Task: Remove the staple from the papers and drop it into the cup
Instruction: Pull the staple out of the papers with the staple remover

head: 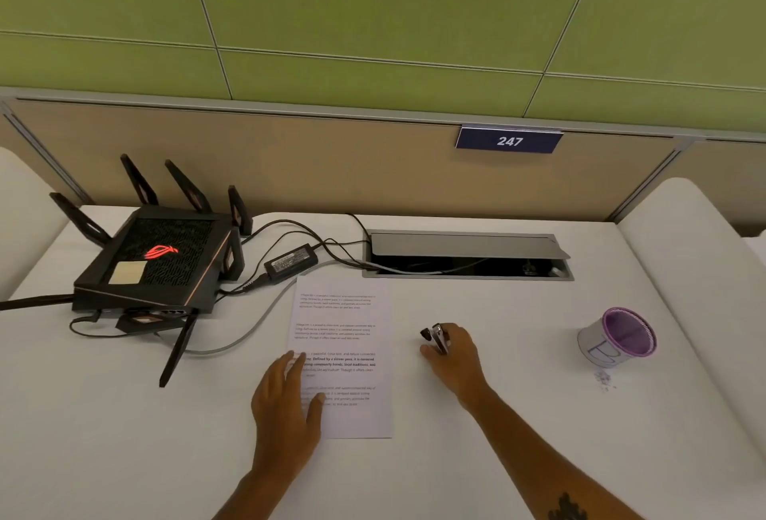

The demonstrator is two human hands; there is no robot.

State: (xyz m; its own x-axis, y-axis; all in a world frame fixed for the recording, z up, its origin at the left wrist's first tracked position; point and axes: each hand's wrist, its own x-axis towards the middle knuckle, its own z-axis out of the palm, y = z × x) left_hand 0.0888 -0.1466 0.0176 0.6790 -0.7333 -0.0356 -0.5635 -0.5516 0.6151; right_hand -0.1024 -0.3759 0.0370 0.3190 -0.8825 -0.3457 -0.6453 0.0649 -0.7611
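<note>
Taking the papers (344, 353) as my landmark, the black router (153, 258) with its upright antennas and glowing red logo sits well to their left, toward the far side of the white desk (518, 416). A yellow sticky note (127, 273) lies on its top. Between the router and the papers' far left corner rests a black power adapter (291, 261), its cables trailing across the desk.

My left hand (286, 399) lies flat and open on the near left part of the papers, fingers spread and pressing the sheets down; it grasps nothing. The papers themselves lie flat in the middle of the desk, printed side up (I cannot make out the staple at this size).

Just right of the papers, my right hand (452, 353) is curled around a staple remover (435, 339), a small black and metal tool whose tip pokes out past my fingers toward the far side. The hand rests on the desk, apart from the sheets.

Beyond the papers, to their far right, the grey cable hatch (468, 248) in the desk stands with its lid propped open, and a blue plate reading 247 (509, 141) hangs on the partition behind it.

Well to the right of the papers stands the cup (617, 337), white outside with a purple rim and lining, upright, tilted-looking from my angle. A few small specks (603, 378) lie on the desk just in front of it.
</note>
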